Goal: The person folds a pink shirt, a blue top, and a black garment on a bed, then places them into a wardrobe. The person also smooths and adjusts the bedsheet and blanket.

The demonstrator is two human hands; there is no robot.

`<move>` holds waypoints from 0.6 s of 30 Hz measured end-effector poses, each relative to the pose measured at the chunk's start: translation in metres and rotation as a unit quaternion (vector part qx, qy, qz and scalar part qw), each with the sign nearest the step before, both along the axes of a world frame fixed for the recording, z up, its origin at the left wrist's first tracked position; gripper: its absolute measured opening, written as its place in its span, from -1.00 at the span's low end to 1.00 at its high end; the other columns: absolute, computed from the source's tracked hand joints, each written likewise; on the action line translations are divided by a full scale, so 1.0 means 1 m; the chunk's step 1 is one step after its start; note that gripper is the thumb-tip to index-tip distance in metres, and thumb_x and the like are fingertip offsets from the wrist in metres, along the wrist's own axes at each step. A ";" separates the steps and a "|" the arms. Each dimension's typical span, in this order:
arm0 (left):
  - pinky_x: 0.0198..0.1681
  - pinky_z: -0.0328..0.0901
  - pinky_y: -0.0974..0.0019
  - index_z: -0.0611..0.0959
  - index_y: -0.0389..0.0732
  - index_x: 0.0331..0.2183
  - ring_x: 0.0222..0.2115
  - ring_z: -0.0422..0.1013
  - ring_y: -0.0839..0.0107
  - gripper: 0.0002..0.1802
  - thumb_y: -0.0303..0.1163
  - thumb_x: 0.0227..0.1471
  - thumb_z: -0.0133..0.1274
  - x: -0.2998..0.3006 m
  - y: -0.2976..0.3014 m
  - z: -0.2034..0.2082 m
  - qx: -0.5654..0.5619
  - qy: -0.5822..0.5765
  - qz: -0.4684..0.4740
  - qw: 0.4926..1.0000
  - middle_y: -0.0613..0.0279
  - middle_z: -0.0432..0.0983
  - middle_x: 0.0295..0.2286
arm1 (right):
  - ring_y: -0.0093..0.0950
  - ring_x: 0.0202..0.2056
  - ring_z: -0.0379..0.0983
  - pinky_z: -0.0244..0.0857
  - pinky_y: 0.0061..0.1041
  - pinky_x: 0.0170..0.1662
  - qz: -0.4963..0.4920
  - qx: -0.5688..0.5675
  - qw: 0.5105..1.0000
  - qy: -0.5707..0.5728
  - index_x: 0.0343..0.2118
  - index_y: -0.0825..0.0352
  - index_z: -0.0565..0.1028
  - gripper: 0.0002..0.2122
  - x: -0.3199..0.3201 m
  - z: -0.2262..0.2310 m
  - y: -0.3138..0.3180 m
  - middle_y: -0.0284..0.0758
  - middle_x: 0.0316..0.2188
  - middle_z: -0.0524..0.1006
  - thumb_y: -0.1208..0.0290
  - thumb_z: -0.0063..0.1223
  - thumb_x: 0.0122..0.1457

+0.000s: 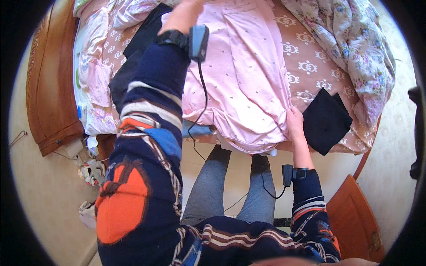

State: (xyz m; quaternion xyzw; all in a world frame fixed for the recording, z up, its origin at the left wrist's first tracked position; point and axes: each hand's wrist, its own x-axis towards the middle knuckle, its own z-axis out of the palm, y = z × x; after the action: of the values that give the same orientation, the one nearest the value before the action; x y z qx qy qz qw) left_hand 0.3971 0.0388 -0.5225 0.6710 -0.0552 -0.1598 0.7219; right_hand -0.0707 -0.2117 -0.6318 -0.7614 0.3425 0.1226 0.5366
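A pink dotted garment (248,75) lies spread on the bed. My left hand (186,13) reaches far over it near the top edge of the view, resting on the garment's upper part; its fingers are cut off by the frame. My right hand (294,124) pinches the garment's lower right edge near the bed's front. Both wrists carry black strapped devices with cables.
A folded black cloth (326,120) lies right of my right hand. Dark garments (133,57) lie left of the pink one. A floral quilt (359,48) is bunched at the right. A wooden headboard (49,88) stands at left, a wooden piece (355,217) at lower right.
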 end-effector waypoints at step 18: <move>-0.41 0.29 0.50 0.63 -0.31 -0.27 -0.49 0.38 0.64 -0.83 -0.40 0.20 0.06 -0.361 0.204 -0.070 0.259 0.181 0.328 0.890 0.38 0.54 -0.44 | -0.15 -0.10 0.47 0.31 -0.29 0.02 0.171 -0.174 0.939 -0.241 -0.15 0.42 0.54 -0.75 0.091 0.092 0.071 -0.08 -0.18 0.54 0.44 0.15 0.13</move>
State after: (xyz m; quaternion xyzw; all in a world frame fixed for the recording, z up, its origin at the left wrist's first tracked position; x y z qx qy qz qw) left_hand 0.0359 0.2424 -0.5921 0.7733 0.3432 -0.0408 0.5316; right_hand 0.0207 -0.1408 -0.5394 -0.8966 0.0832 -0.0358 0.4335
